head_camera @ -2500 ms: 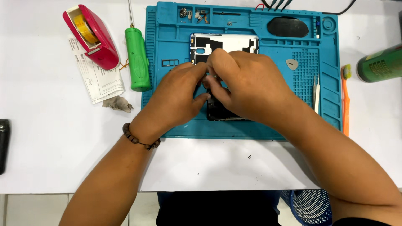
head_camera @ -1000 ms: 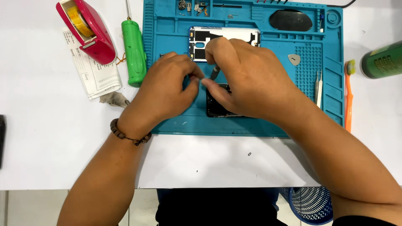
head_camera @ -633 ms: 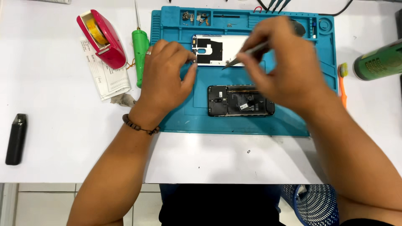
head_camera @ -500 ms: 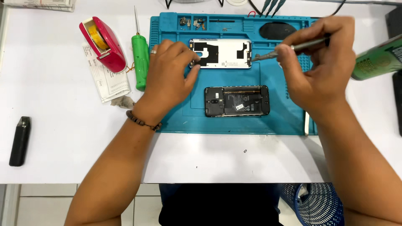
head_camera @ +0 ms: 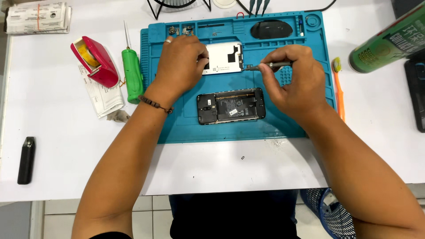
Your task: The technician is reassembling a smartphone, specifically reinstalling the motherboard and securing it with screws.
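Observation:
My left hand rests on the left end of a white phone back cover, fingers holding its edge on the blue repair mat. My right hand grips a thin metal tool, perhaps tweezers, whose tip points at the cover's right edge. An opened phone, insides showing, lies flat on the mat between and below both hands, untouched.
A green-handled screwdriver, a red tape dispenser and paper slips lie left of the mat. An orange brush and a green spray can are on the right. A black device sits far left. Small screws lie in the mat's top tray.
Both hands lifted off the opened phone and moved up. The left hand settled on the white cover; the right hand brought the tool's tip to the cover's right edge.

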